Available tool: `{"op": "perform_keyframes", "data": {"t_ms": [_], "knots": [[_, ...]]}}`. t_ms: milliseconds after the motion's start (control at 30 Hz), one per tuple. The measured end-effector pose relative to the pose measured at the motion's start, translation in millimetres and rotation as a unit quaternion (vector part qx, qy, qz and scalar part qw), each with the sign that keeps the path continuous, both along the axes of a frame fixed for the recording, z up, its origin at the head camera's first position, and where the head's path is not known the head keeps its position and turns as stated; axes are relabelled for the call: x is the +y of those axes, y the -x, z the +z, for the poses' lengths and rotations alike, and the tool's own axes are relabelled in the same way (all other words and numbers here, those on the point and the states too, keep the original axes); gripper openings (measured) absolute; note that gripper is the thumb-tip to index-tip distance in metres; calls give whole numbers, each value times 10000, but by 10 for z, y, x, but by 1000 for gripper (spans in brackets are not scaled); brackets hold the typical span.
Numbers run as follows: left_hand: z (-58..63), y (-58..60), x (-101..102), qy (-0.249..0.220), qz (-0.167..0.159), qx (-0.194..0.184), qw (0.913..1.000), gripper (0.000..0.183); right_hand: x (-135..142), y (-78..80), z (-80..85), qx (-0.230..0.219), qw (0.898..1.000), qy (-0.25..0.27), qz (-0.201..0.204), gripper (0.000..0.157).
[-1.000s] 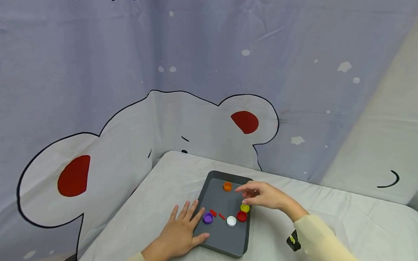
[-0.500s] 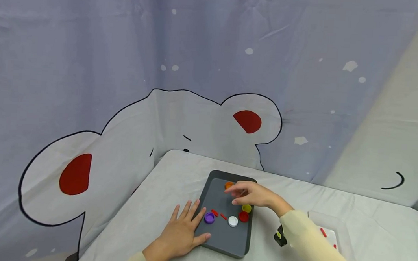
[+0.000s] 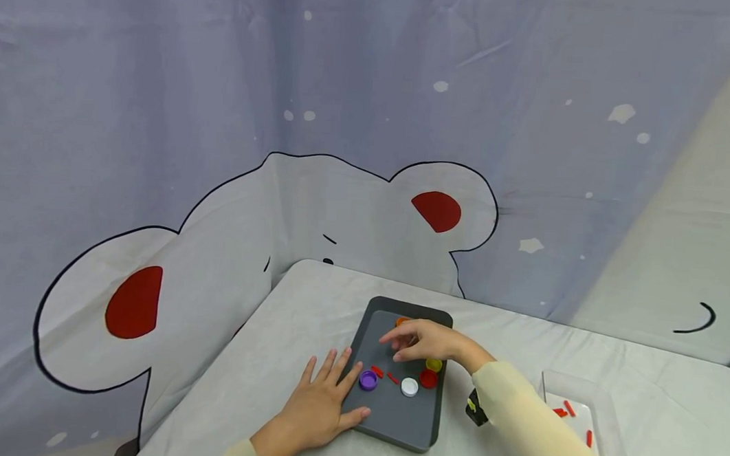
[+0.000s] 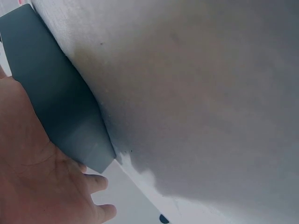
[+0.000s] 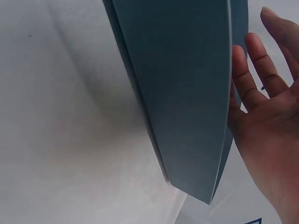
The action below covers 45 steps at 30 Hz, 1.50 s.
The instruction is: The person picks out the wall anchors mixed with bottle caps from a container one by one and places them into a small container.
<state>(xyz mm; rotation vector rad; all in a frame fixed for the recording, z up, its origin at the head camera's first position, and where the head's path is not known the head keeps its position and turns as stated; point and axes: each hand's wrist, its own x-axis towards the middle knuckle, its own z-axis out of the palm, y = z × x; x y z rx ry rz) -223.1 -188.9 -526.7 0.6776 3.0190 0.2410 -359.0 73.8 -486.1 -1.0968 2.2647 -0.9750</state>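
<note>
A grey tray point(image 3: 392, 426) lies on the white-covered table. My left hand point(image 3: 315, 404) rests with fingers spread at the tray's left rim, beside a purple round cap point(image 3: 368, 380). Over the tray's upper middle is my right hand point(image 3: 430, 341), fingers loosely bent and holding nothing; the right wrist view shows its fingers point(image 5: 264, 65) apart. It partly covers an orange cap point(image 3: 402, 321) and a yellow cap point(image 3: 434, 364). A red cap point(image 3: 428, 379) and a white cap point(image 3: 409, 387) sit below it. Small red sticks point(image 3: 392, 378) lie between the purple and white caps.
Right of the tray stands a clear plastic box point(image 3: 617, 437) with several red sticks point(image 3: 569, 408) inside, partly behind the right sleeve point(image 3: 534, 423). A printed cloth curtain point(image 3: 360, 90) hangs behind the table.
My right hand has moved left across the tray, past the yellow cap, and now partly covers the orange one. The clear box has come out from behind the sleeve. My left hand stays put.
</note>
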Motion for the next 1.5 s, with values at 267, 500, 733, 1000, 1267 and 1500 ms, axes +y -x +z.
{"op": "perform_keyframes", "data": {"t_ms": [267, 500, 733, 1000, 1267, 1500], "knots": [[19, -2, 5, 48, -54, 64, 10000, 81, -120, 22, -38, 44, 9992, -322, 233, 37], [56, -8, 20, 72, -106, 103, 9999, 80, -201, 43, -99, -7, 9974, -698, 178, 35], [48, 1, 19, 81, -110, 122, 9998, 80, -256, 70, -169, 171, 9954, -909, 237, 34], [10, -7, -2, 123, -88, 119, 9998, 81, -325, 57, -217, 563, 9914, -1117, 387, 34], [4, -15, -6, 114, -59, 81, 9999, 82, -379, 14, -240, 651, 9907, -1140, 353, 33], [-3, -11, -10, 46, -60, 123, 9999, 81, -409, 20, -243, 669, 9909, -1135, 280, 31]]}}
